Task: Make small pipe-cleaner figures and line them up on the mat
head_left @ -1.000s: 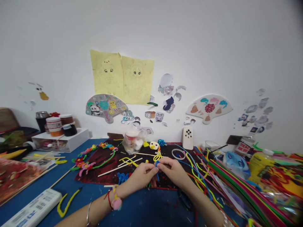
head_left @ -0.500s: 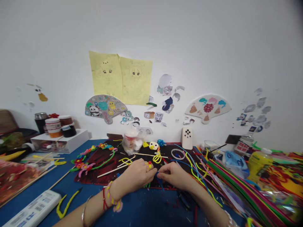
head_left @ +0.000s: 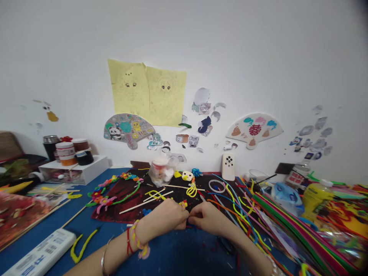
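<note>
My left hand (head_left: pixel 166 218) and my right hand (head_left: pixel 208 217) meet at the near edge of a dark red mat (head_left: pixel 120 199) on the blue table (head_left: pixel 178 257). Both are closed in a pinch on a small pipe-cleaner piece (head_left: pixel 184 205) with yellow and red bits; a blue stem shows faintly between the fingertips. The left wrist wears a red cord and a pink and yellow bracelet. Loose wooden sticks (head_left: pixel 143 205) and a yellow pipe-cleaner loop (head_left: pixel 191 190) lie on the mat just beyond my hands.
A big heap of coloured pipe cleaners (head_left: pixel 287 226) fills the right side. A flower garland (head_left: pixel 112 188), a plastic bag with a cup (head_left: pixel 162 170), a white device (head_left: pixel 228 166), paint jars (head_left: pixel 70 151) on a white box and a long white box (head_left: pixel 43 253) stand around.
Both hands have drawn nearer to me and lower on the mat, closing tighter together on the small piece. The blue stem that showed before is now mostly hidden.
</note>
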Tool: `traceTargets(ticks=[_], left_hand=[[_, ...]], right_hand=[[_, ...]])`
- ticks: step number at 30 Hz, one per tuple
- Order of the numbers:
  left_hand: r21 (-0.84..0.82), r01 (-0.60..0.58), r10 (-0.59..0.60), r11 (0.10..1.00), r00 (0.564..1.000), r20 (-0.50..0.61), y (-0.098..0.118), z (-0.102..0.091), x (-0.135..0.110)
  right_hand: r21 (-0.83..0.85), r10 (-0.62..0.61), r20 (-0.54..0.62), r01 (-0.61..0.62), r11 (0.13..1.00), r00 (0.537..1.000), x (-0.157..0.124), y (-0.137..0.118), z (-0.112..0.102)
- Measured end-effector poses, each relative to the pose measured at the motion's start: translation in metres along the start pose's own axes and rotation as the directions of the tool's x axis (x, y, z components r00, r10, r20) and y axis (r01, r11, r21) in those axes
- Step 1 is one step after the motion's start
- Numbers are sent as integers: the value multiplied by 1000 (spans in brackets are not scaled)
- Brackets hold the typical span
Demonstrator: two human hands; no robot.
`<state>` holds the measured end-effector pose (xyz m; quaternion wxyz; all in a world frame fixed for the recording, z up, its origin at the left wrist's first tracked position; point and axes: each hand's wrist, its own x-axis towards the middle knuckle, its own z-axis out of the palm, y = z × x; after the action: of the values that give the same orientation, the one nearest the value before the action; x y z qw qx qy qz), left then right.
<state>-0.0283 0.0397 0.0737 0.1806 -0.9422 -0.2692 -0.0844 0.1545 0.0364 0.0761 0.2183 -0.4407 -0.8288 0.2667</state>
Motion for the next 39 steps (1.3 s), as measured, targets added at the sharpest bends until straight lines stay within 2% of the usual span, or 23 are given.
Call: traceTargets(ticks=[4,8,11,18,24,29,34,39], left_hand=[[12,-11,11,1000,1000,-6,2,2,-1],[52,-32,34,998,999,-25,9,3,2],[52,-42,42,998,999,0,12,5,3],[-30,20,-18,999,997,77,13,-1,3],[-35,36,-34,999,997,63,12,-1,3],[-13,59,-59,998,997,40,10,2,3],[14,95,-96,995,994,42,7,-3,2],[-9,34,-34,999,999,27,1,-10,0]], right_hand=[[-28,-13,7,13,1000,1000,0,4,1],[-97,12,93,-3,995,996,-1,5,0],[-128,37,134,-20,992,990,-3,4,1],[-133,6,97,7,991,995,-3,5,3],[-72,-15,70,20,997,997,0,9,2],[5,47,39,-47,999,998,2,9,2],[132,79,17,-80,988,997,4,8,2],[279,99,107,-125,952,989,6,10,-1]])
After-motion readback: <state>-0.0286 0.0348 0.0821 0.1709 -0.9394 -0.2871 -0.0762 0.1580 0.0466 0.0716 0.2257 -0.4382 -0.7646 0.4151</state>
